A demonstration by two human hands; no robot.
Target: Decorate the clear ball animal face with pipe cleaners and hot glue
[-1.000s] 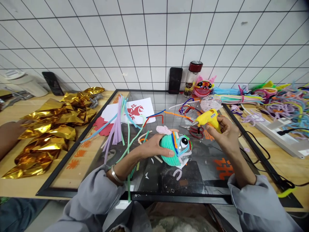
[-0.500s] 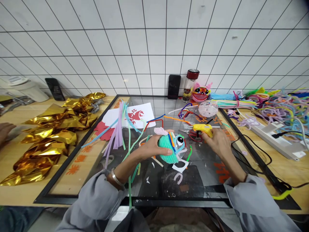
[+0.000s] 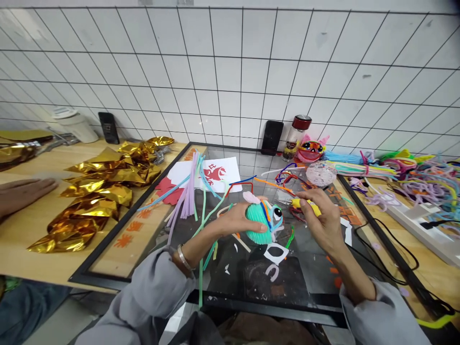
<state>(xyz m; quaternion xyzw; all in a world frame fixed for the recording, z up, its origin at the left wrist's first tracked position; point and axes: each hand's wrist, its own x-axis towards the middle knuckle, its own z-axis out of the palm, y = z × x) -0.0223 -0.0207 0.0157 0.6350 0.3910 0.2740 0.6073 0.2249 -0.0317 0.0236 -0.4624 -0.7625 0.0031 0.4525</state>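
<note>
Teal craft ball (image 3: 257,227) is grasped in your left hand (image 3: 232,221), over the glossy panel (image 3: 312,273), right by the white cutout (image 3: 277,261); keep that thumb clear of the eye (image 3: 277,213). Your right hand (image 3: 326,218) is at the yellow glue gun (image 3: 313,207), can't tell if gripped, so keep the nozzle off skin. Count: one ball, one gun, two phones (image 3: 108,128) (image 3: 272,137), one bottle (image 3: 292,143), fuzzy sticks (image 3: 189,196) too tangled

At the left edge of the frame, the co-worker's hand (image 3: 34,190) is cut off beyond the forearm; at center right, the right hand (image 3: 321,215) partly covers the yellow glue gun (image 3: 309,206), and the left palm is hidden behind the turquoise ribbed craft piece (image 3: 258,225).
</note>
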